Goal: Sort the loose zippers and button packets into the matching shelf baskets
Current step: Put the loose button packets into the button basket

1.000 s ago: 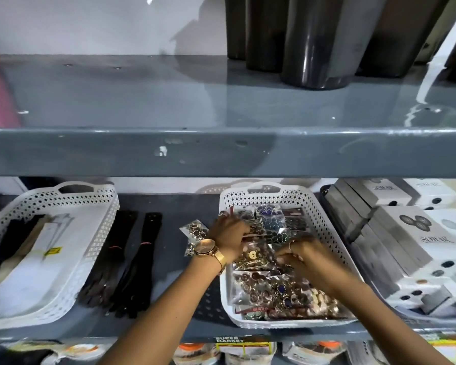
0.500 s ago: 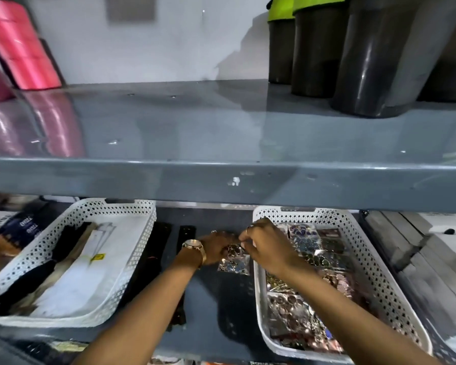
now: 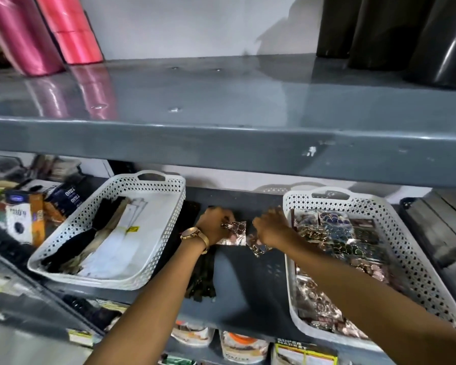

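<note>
Two white perforated baskets stand on the grey middle shelf. The left basket (image 3: pixel 169 196) holds black, beige and white zippers. The right basket (image 3: pixel 419 270) is full of clear button packets. Between them, my left hand (image 3: pixel 215 226), with a gold watch on its wrist, grips a clear button packet (image 3: pixel 233 233) lying on the shelf. My right hand (image 3: pixel 270 227) pinches a second button packet (image 3: pixel 257 247) just left of the right basket's rim. Loose dark zippers (image 3: pixel 202 277) lie on the shelf under my left forearm.
The upper shelf's thick front edge (image 3: pixel 221 143) overhangs the baskets. Pink rolls (image 3: pixel 48 30) and black cylinders (image 3: pixel 406 35) stand on top of it. Boxed goods (image 3: pixel 29 217) sit left of the zipper basket, grey boxes (image 3: pixel 437 227) at the far right, packaged goods (image 3: pixel 242 346) below.
Both hands have left the right basket and moved left onto the open shelf between the baskets, each taking hold of a button packet. The view has shifted left and upward.
</note>
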Tool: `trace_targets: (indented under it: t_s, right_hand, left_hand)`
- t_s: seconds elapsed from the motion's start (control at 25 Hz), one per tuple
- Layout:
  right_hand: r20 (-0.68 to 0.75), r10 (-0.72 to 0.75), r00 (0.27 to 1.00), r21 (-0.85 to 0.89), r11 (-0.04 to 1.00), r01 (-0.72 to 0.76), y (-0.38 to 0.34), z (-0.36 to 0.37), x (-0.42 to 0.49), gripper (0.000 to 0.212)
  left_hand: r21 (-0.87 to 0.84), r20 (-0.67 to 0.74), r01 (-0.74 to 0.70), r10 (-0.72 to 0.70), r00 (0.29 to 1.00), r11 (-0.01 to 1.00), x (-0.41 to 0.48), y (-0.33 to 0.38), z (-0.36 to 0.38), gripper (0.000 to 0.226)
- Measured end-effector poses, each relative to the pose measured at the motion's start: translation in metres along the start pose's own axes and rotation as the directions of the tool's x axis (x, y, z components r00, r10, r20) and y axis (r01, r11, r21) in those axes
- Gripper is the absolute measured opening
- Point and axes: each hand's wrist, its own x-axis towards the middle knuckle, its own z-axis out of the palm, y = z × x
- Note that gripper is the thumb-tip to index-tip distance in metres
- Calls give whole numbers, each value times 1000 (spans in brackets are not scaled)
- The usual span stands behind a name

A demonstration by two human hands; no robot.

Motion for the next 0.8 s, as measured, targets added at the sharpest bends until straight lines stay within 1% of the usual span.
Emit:
trace_targets:
  t_s: [0.08,0.16,0.2,0.24,0.28,0.32,0.4,0.48,0.52,0.56,0.64,0.68,0.72,0.76,0.8]
  right_hand:
    - [5,-49,999,22,999,49,6,-1,1,31]
    - [1,-69,998,114,991,68,11,-5,2,31]
    - [-10,-67,998,215,974,67,13,-9,2,28]
    - [-25,-53,998,362,930,58,18,-14,0,21]
    - [-31,-37,999,525,850,47,24,-22,-3,13]
    - [-54,-12,998,665,745,44,34,-30,-7,12]
    - [-128,93,987,846,530,59,60,-45,-18,20]
    - [-136,165,977,957,277,87,89,-52,-33,27]
    - [-113,176,978,980,181,81,106,-51,-42,27]
    - [-82,179,980,987,152,55,123,-49,-50,28]
    - [-24,203,979,979,202,-18,155,-39,-63,27]
    - [-18,224,974,969,243,-39,171,-33,-69,21]
    - [-23,240,970,946,320,-57,185,-27,-74,13]
    - [-18,247,969,905,416,-90,195,-21,-77,10]
    - [10,262,965,845,514,-148,204,-14,-80,11]
  left_hand:
    - [-76,-66,46,-51,997,996,-2,-3,-2,26]
    - [-141,-127,79,-97,987,987,-1,-3,-5,22]
    - [-176,-158,92,-120,980,980,1,-3,-7,21]
    - [-213,-194,95,-138,971,972,1,-1,-10,20]
    - [-249,-242,81,-143,960,965,2,2,-12,18]
    - [-283,-299,43,-131,945,958,4,4,-15,17]
    - [-384,-381,-57,-102,919,922,7,7,-21,14]
    - [-543,-378,-133,-100,920,829,6,15,-24,14]
    - [-597,-368,-164,-86,926,785,7,24,-24,14]
    - [-624,-368,-194,-65,928,757,9,35,-23,15]
    - [-638,-365,-248,-3,931,729,17,62,-19,19]
    - [-638,-344,-265,40,938,723,22,78,-14,22]
    - [-618,-309,-271,89,947,738,27,95,-9,22]
    - [-567,-264,-273,143,954,777,33,111,-3,23]
    - [-494,-197,-275,202,959,825,38,127,4,24]
